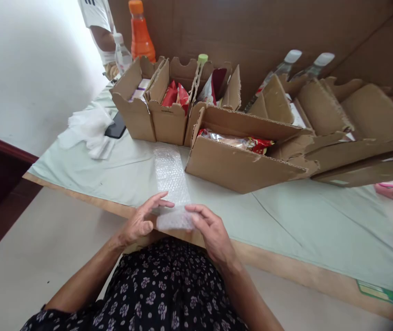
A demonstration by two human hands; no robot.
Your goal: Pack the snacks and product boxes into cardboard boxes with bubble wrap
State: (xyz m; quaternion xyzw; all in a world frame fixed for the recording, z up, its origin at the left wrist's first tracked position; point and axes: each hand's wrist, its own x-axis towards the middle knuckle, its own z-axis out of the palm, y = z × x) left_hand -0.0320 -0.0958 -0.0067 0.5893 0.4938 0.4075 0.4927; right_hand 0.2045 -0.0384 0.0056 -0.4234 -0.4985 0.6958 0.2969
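A strip of clear bubble wrap (172, 177) lies lengthwise on the green tablecloth, its near end folded up by the table's front edge. My right hand (213, 230) grips the right side of that near end between thumb and fingers. On the other side, my left hand (144, 218) hovers with thumb and fingers spread, its fingertips over the wrap's left edge; whether they touch it I cannot tell. Something may be inside the folded end, but the blurred plastic hides it.
Cardboard bins (247, 161) holding red snack packets and small boxes line the back. Behind them stand an orange bottle (141, 39) and clear bottles. White plastic sheets (88, 128) and a black phone (116, 126) lie left. Another person's hand (389, 191) shows at far right.
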